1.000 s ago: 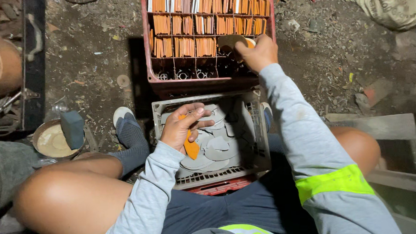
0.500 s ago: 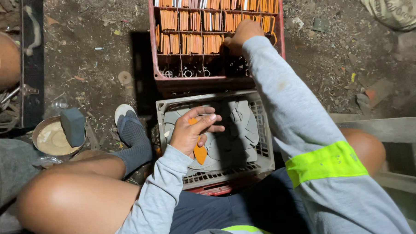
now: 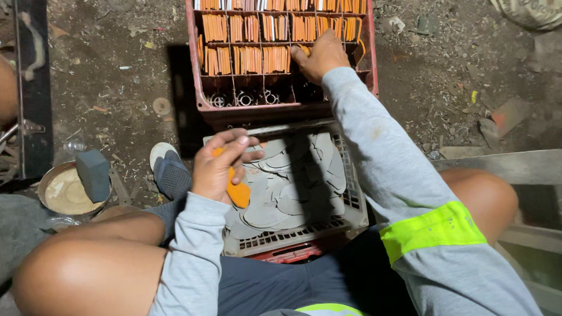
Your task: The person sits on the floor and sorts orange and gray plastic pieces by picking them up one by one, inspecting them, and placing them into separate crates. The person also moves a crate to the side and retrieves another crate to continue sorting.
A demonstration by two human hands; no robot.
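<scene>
Left hand [image 3: 222, 169] sits just left of centre, fingers curled round an orange tool [image 3: 237, 192] whose blade pokes out below the palm at 6 o'clock; its upper end is buried in the fist. Right hand [image 3: 320, 54] reaches to 12 o'clock, fingers bent down into the red crate [image 3: 194, 67] on a stack of orange pieces [image 3: 246, 58]; the fingertips are sunk among them, so I can't tell if anything is pinched. The crate's top edge is cut off by the frame, and its bottom row is dark, showing only rings. Grey crate [image 3: 357, 205] lies between the knees, holding grey discs [image 3: 282, 189], its near edge against the lap. Open dirt lies at 3 o'clock. At 9 o'clock a bowl [image 3: 61, 194] with a dark block [image 3: 93, 174] crowds the left side.
</scene>
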